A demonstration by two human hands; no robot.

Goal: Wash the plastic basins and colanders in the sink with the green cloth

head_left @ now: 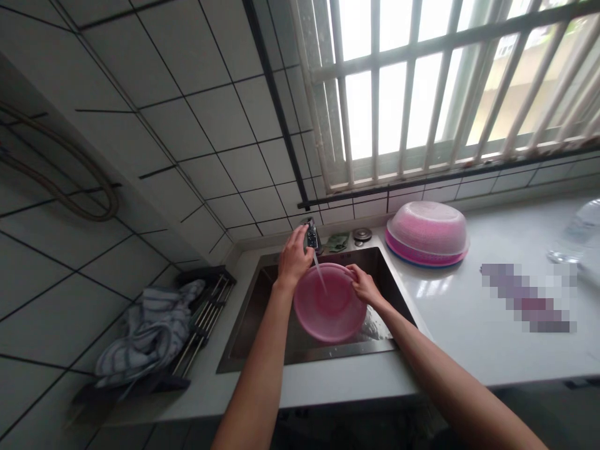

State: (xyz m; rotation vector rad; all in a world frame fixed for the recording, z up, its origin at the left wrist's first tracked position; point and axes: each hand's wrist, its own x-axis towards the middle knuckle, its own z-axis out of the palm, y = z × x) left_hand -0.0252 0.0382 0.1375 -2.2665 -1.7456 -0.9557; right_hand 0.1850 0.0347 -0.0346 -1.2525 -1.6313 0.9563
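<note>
A pink plastic basin (328, 328) is tilted in the steel sink (253, 337). My right hand (364, 286) grips the basin's rim on its right side. At the back of the sink, my left hand (295, 257) is on the faucet (313, 236), its fingers around the left side and top. A stream of water (321, 274) runs from the faucet into the basin. Splashed water shows on the sink floor to the right of the basin.
Upturned pink basins (427, 231) are stacked on the counter (450, 312) to the right. A drain strainer (362, 235) and a green cloth (337, 242) lie behind the sink. A striped towel (154, 325) covers part of a dark rack (206, 319). A clear bottle (576, 234) is far right.
</note>
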